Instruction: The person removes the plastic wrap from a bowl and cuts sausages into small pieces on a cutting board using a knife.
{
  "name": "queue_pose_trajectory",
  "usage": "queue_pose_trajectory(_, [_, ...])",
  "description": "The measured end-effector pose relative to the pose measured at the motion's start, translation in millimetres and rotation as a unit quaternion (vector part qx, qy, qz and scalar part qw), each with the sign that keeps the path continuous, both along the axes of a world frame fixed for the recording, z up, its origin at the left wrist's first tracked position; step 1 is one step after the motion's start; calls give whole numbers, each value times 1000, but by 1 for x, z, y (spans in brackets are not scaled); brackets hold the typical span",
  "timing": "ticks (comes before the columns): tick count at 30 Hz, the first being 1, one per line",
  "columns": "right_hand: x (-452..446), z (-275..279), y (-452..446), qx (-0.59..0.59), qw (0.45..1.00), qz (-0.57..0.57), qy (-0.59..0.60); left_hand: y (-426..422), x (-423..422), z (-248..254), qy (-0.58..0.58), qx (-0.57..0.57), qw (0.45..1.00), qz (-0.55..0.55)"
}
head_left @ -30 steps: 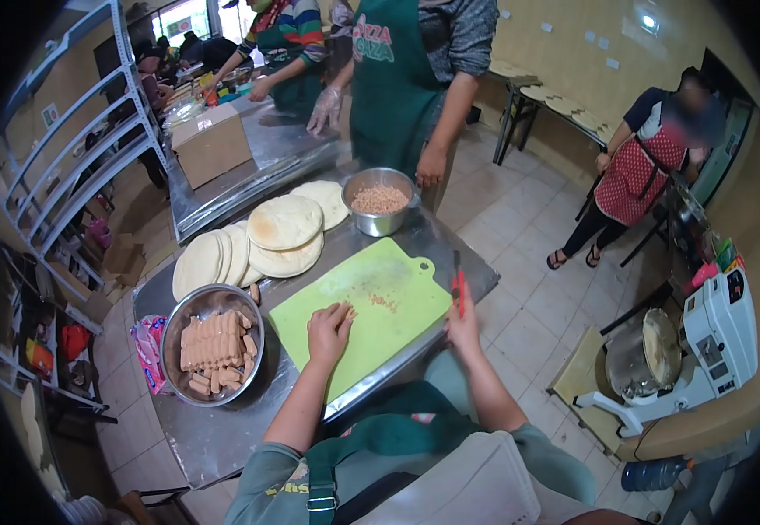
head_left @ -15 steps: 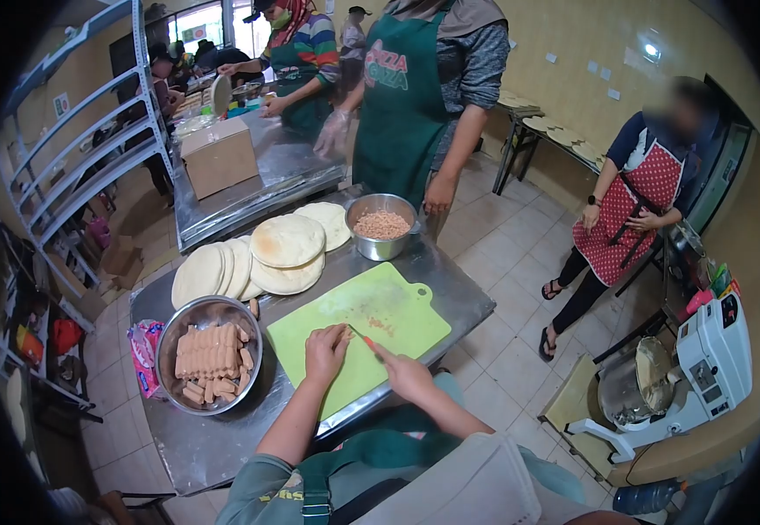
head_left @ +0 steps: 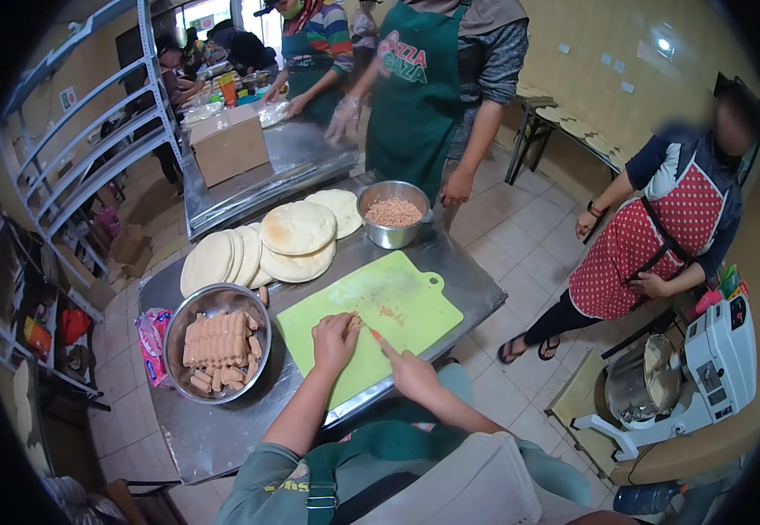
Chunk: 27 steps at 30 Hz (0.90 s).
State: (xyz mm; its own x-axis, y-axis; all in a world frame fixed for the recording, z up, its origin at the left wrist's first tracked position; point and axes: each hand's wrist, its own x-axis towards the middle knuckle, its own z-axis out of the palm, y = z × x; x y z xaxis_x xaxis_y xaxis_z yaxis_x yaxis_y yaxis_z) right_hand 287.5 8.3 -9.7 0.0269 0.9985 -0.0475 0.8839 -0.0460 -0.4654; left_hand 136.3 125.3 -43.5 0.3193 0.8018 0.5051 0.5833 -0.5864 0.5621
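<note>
Metal table (head_left: pixel 192 442) beneath the green board (head_left: pixel 419 293) carries the bowl (head_left: pixel 175 357) left of it, probably for easy reach, while over the board your right hand (head_left: pixel 412 372) clasps the knife (head_left: pixel 377 336) and your bunched left hand (head_left: pixel 334 339) seems to pin sausage bits (head_left: pixel 356 322), likely steadying them.

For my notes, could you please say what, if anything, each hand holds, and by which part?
The right hand grips the slim red-handled knife by its handle; whether the left hand holds anything cannot be told.
</note>
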Motion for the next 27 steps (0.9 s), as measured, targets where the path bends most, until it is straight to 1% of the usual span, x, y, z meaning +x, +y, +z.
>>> queue_pose_trajectory(2, [2,-2,-1,-3,1000,-4,11,-1,0,1,10,-20,1000,10])
queue_pose_trajectory(4, [7,-9,-1,42,997,-10,63,-1,0,3,14,-30,999,4])
queue_pose_trajectory(5, [10,-11,-2,38,997,-17,69,-1,0,3,10,-32,999,2])
queue_pose_trajectory(6, [13,-11,-2,134,982,-29,127,0,0,2,16,-34,999,-5])
queue_pose_trajectory(7, [17,-9,-1,229,956,-41,181,1,0,1,16,-30,999,-1])
queue_pose_trajectory(8, [26,-6,3,228,955,-47,184,2,0,0,16,-25,1000,3])
queue_pose_trajectory(10, [47,-3,9,330,918,-96,195,2,-1,0,22,-25,999,0])
queue_pose_trajectory(11, [63,-20,17,331,918,-100,195,2,0,1,24,-24,999,3])
queue_pose_trajectory(12, [83,-52,32,340,898,-164,226,2,0,1,26,-24,999,1])
queue_pose_trajectory(13, [98,-68,41,347,874,-225,255,2,0,1,23,-20,1000,1])
queue_pose_trajectory(14, [104,-56,38,348,874,-225,255,2,0,1,20,-16,1000,2])
queue_pose_trajectory(15, [107,-34,32,258,827,-288,408,2,0,0,19,-15,1000,3])
queue_pose_trajectory(16, [108,-21,30,156,751,-339,545,3,0,-1,18,-15,1000,1])
queue_pose_trajectory(21, [106,-33,29,147,747,-336,554,4,0,-2,10,-8,1000,12])
queue_pose_trajectory(23, [99,-40,29,222,781,-329,483,0,0,4,2,-49,999,9])
queue_pose_trajectory(24, [95,-40,29,224,783,-325,481,2,1,3,-2,-46,999,11])
queue_pose_trajectory(25, [89,-38,26,277,850,-285,345,1,1,1,-5,-40,999,11])
queue_pose_trajectory(26, [83,-36,26,324,894,-237,200,2,1,0,-9,-33,999,11])
queue_pose_trajectory(27, [73,-28,25,324,895,-233,200,2,1,0,-11,-33,999,15])
